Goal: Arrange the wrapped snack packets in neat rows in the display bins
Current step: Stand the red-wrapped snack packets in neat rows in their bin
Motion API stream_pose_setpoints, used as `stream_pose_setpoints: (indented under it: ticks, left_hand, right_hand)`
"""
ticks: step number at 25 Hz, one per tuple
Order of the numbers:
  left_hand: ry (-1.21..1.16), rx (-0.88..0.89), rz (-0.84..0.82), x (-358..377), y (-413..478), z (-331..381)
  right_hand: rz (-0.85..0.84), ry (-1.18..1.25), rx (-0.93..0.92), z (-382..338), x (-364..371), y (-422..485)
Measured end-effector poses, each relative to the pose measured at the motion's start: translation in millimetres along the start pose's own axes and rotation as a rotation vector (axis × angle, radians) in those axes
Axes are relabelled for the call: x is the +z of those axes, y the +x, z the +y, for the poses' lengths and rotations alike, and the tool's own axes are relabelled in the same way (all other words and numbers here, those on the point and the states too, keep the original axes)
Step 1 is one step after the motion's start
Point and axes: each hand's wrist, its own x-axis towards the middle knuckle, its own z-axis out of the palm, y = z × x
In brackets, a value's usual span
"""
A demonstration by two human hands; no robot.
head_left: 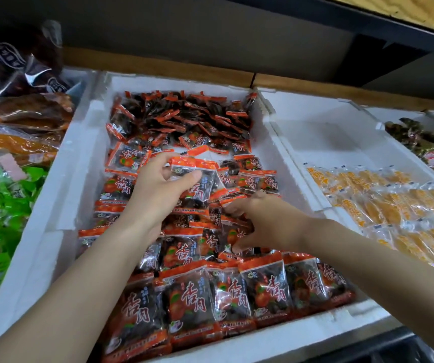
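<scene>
— Which way does the next packet lie?
— Just past the left hand. Thumb and fingertips pinch the held packet near its orange top seal, long axis pointing away, over the middle of the foam bin.
— And the right hand?
— Nearer the tidy front row, with fingers curled round a middle packet. Clear wrap, dark fruit, red lettering.
</scene>
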Motion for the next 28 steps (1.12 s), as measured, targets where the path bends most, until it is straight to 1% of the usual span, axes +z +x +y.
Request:
stream_pose_setpoints:
  ticks: [2,4,6,9,11,12,13,15,16,17,19,20,23,25,26,28]
  left_hand:
    - [-0.01,0.001,0.013,-1.1,1.1,-1.2]
    - [0.004,0.009,-0.01,-0.1,0.9,-2.5]
    - [0.019,0.007,-0.038,1.2,-0.6,-2.9]
    - [0.048,-0.014,-0.083,2.5,-1.0,-5.5]
    - [0.058,-0.023,-0.098,4.0,-1.2,-7.4]
    - [0.059,-0.031,-0.103,4.6,-0.4,-8.8]
    - [0.061,-0.039,-0.109,4.9,0.1,-9.9]
    - [0.063,-0.04,-0.142,5.0,1.3,-9.9]
    - [0.065,-0.034,-0.16,4.9,1.8,-10.1]
    - [0.077,-0.027,-0.182,4.8,1.1,-9.5]
    - [0.075,-0.006,-0.225,5.3,-1.7,-7.6]
    - [0.056,0.014,-0.214,5.1,-3.7,-5.5]
    - [-0.013,0.061,-0.051,2.2,-4.8,-2.2]
    - [-0.084,-0.017,-0.003,3.4,-5.7,-1.0]
    - [-0.135,-0.078,-0.042,6.2,-6.9,-1.3]
    - [-0.221,-0.175,-0.133,12.5,-11.8,0.9]
  right_hand:
    - [-0.003,-0.025,-0.066,-2.2,1.7,0.5]
    - [0.008,-0.014,-0.14,-4.6,-0.9,-0.4]
    - [0.016,-0.061,-0.192,-2.8,-3.9,-1.1]
    - [0.004,-0.146,-0.181,2.0,-5.8,-4.2]
    - [0.008,-0.134,-0.137,5.2,-5.9,-6.3]
    - [0.034,-0.044,-0.101,5.5,-6.3,-6.6]
    - [0.059,0.134,-0.051,4.1,-7.2,-6.2]
    - [0.099,0.649,0.027,-3.1,-10.3,-4.0]
    - [0.103,0.863,0.053,-7.3,-12.0,-2.7]
    - [0.101,0.978,0.071,-10.7,-12.6,-0.6]
    - [0.137,0.964,0.064,-14.3,-11.5,1.8]
    - [0.189,0.948,0.07,-15.1,-11.6,1.6]
    - [0.448,0.911,0.168,-12.4,-12.2,2.0]
    - [0.613,0.812,0.194,-12.5,-11.9,2.3]
    - [0.641,0.745,0.161,-16.1,-12.2,1.6]
    - [0.559,0.611,0.036,-28.1,-11.7,0.4]
